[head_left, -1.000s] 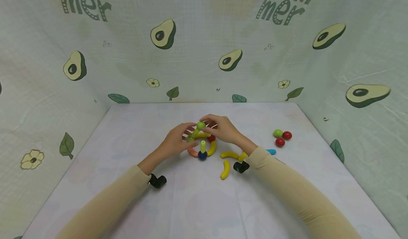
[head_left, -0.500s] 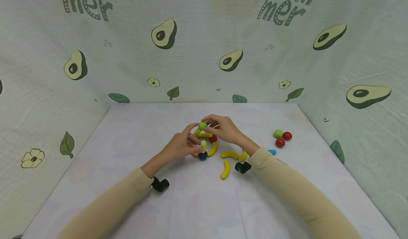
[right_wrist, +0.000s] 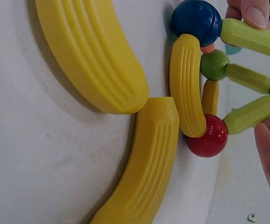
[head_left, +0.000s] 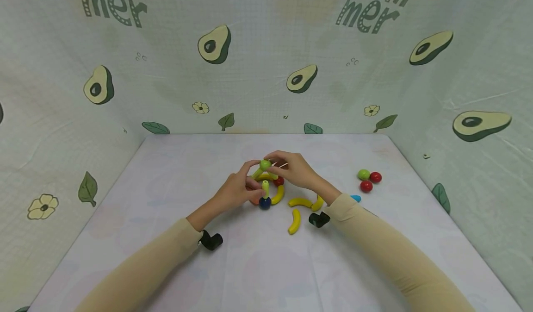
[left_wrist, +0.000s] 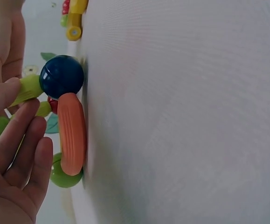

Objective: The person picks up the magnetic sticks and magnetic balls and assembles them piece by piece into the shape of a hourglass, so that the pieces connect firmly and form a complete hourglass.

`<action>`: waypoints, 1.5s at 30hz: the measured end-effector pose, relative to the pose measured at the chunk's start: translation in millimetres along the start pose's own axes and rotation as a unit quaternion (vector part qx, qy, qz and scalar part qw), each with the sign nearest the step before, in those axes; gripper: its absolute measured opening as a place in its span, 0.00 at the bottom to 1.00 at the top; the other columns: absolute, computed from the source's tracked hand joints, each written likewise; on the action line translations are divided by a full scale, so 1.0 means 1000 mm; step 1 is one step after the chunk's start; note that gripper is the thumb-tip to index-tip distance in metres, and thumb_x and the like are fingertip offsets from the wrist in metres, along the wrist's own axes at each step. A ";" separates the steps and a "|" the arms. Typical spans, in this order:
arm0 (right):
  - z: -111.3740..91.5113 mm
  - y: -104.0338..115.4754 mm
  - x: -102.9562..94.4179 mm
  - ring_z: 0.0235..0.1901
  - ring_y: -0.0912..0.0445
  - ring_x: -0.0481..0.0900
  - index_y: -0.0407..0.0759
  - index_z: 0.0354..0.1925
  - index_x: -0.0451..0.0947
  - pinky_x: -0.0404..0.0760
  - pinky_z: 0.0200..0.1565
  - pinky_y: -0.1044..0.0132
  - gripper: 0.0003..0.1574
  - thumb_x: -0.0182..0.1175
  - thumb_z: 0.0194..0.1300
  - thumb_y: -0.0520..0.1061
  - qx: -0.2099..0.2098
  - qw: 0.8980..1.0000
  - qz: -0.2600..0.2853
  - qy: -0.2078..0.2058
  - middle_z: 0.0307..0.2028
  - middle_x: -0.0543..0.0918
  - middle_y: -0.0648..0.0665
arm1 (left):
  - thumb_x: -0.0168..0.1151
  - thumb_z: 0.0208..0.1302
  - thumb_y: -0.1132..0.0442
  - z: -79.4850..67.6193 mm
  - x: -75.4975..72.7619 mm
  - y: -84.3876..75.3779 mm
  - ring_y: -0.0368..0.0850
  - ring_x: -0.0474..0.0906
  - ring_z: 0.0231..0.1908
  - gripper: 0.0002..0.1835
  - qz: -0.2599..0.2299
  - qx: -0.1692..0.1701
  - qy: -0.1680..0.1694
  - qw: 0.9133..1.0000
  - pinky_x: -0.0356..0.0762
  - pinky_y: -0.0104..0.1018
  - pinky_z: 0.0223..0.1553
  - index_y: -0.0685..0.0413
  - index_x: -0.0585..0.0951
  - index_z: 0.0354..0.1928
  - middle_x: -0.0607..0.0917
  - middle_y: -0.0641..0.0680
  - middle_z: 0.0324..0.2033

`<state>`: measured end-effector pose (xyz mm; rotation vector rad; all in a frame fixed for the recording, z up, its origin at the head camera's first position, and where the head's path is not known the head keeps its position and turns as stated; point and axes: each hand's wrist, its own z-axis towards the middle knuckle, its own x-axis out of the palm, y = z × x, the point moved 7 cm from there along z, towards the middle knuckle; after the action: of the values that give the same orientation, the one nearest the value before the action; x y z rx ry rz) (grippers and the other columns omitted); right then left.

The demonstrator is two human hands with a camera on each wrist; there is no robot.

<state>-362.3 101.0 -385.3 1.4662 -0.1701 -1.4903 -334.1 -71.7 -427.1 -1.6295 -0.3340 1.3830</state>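
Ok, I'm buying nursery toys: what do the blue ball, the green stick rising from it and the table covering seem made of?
Blue ball: probably plastic, glossy, with crisp highlights and a seam. Green stick: likely plastic, satin, evenly coloured with moulded ridges. Table covering: looks like matte cloth with a faint woven texture; a coating can't be ruled out.

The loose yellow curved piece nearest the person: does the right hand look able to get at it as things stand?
Probably yes, after letting go: the right hand grips the top green ball, but the yellow piece lies nearby, uncovered.
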 end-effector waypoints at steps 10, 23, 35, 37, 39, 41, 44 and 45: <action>-0.003 0.001 0.002 0.52 0.53 0.87 0.47 0.62 0.83 0.87 0.55 0.61 0.18 0.65 0.77 0.42 -0.005 1.000 0.005 0.011 0.56 0.87 0.48 | 0.77 0.67 0.55 0.002 0.000 0.002 0.40 0.87 0.36 0.46 -0.011 0.000 0.003 1.000 0.84 0.41 0.43 0.45 0.58 0.79 0.92 0.43 0.38; -0.009 0.007 0.003 0.52 0.49 0.87 0.44 0.61 0.83 0.87 0.56 0.52 0.17 0.66 0.76 0.40 -0.021 0.999 0.018 0.026 0.56 0.87 0.46 | 0.76 0.68 0.55 0.003 0.000 0.003 0.40 0.87 0.36 0.39 0.004 0.012 -0.003 1.000 0.82 0.40 0.41 0.45 0.63 0.74 0.92 0.44 0.38; -0.013 0.012 0.005 0.50 0.52 0.87 0.44 0.60 0.83 0.88 0.54 0.54 0.18 0.67 0.74 0.38 -0.059 0.998 0.019 0.032 0.56 0.87 0.46 | 0.75 0.69 0.56 0.002 0.000 0.000 0.38 0.87 0.36 0.34 0.006 0.027 -0.001 1.000 0.82 0.40 0.40 0.45 0.66 0.70 0.92 0.43 0.37; -0.014 0.012 0.005 0.50 0.52 0.87 0.43 0.60 0.83 0.88 0.54 0.54 0.19 0.67 0.74 0.38 -0.063 0.997 0.019 0.032 0.55 0.87 0.46 | 0.74 0.70 0.56 0.002 -0.001 -0.001 0.38 0.86 0.35 0.34 0.010 0.027 -0.002 1.000 0.81 0.39 0.40 0.45 0.66 0.70 0.92 0.43 0.38; -0.013 0.012 0.005 0.50 0.52 0.87 0.43 0.60 0.83 0.88 0.53 0.54 0.19 0.67 0.74 0.38 -0.064 0.997 0.018 0.031 0.55 0.87 0.46 | 0.74 0.70 0.56 0.001 -0.003 -0.002 0.38 0.86 0.36 0.33 0.012 0.030 -0.007 0.999 0.81 0.39 0.39 0.45 0.67 0.70 0.92 0.43 0.38; -0.013 0.012 0.005 0.50 0.51 0.87 0.43 0.60 0.83 0.88 0.54 0.53 0.18 0.67 0.74 0.38 -0.062 0.997 0.018 0.031 0.55 0.87 0.46 | 0.74 0.70 0.56 0.001 -0.005 -0.003 0.38 0.86 0.37 0.31 0.018 0.034 -0.016 0.999 0.81 0.38 0.39 0.45 0.69 0.69 0.91 0.43 0.37; -0.013 0.011 0.005 0.50 0.51 0.87 0.43 0.60 0.83 0.88 0.54 0.53 0.18 0.67 0.74 0.38 -0.059 0.998 0.018 0.030 0.55 0.87 0.47 | 0.75 0.69 0.57 0.001 -0.009 -0.006 0.40 0.84 0.38 0.29 0.035 0.050 -0.039 0.997 0.83 0.39 0.41 0.47 0.73 0.67 0.89 0.44 0.37; -0.013 0.010 0.005 0.50 0.51 0.87 0.43 0.60 0.83 0.88 0.54 0.53 0.18 0.67 0.74 0.38 -0.059 0.998 0.017 0.030 0.55 0.87 0.47 | 0.76 0.68 0.57 0.001 -0.011 -0.007 0.42 0.84 0.39 0.28 0.042 0.056 -0.049 0.996 0.83 0.40 0.42 0.47 0.75 0.66 0.88 0.45 0.37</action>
<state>-344.6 99.0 -385.1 1.4055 -0.0687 -1.4029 -336.2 -74.8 -414.7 -1.5029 -0.2418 1.5216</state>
